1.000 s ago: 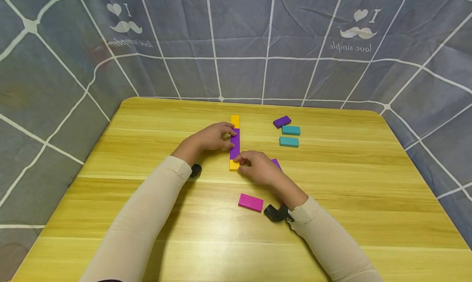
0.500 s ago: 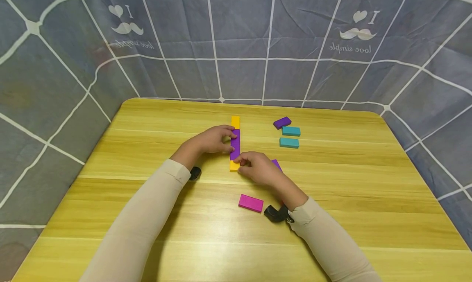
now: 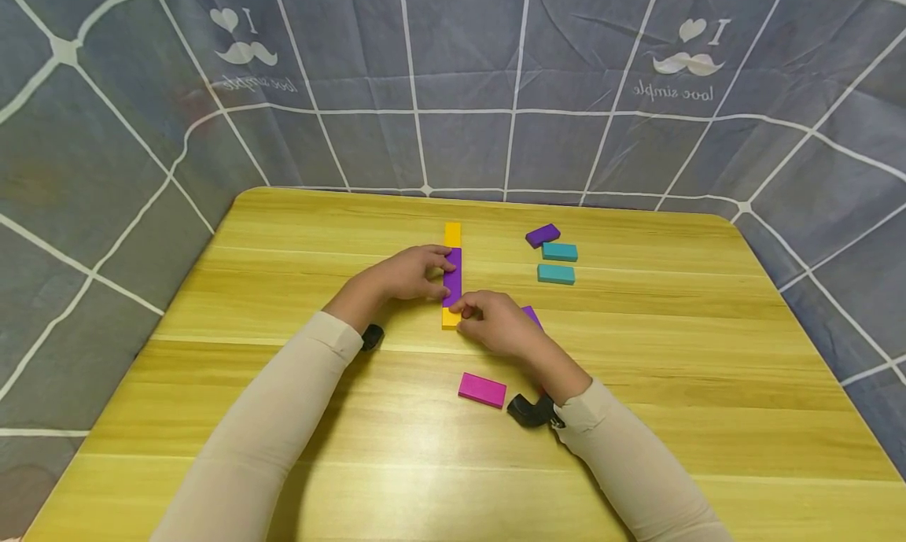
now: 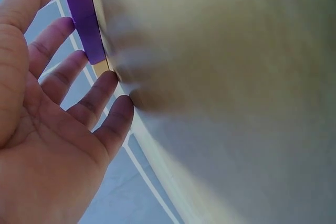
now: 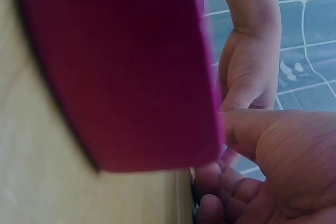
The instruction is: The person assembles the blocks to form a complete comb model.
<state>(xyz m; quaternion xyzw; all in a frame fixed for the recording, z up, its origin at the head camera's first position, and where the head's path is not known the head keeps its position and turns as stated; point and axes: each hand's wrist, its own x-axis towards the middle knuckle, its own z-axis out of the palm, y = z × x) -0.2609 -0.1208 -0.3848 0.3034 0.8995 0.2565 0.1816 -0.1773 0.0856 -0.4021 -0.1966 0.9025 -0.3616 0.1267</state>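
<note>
A straight row of flat blocks runs away from me in the head view. It has a far yellow block (image 3: 452, 234), a purple stretch (image 3: 453, 278) in the middle and a near yellow block (image 3: 449, 319). My left hand (image 3: 414, 273) touches the left side of the purple stretch with its thumb and fingertips, fingers spread, as the left wrist view also shows. From the right, my right hand (image 3: 499, 322) holds the near yellow block, its index fingertip over the top and its thumb by the right edge, other fingers curled. The pink block hides that contact in the right wrist view.
A pink block (image 3: 483, 390) lies in front of my right hand. Another purple block (image 3: 531, 315) is partly hidden behind that hand. Two teal blocks (image 3: 556, 274) and a purple block (image 3: 543, 235) lie at the back right. A grey curtain (image 3: 467, 78) hangs behind the table.
My left hand has slid slightly toward me along the purple stretch. The right hand and the blocks stay where they were.
</note>
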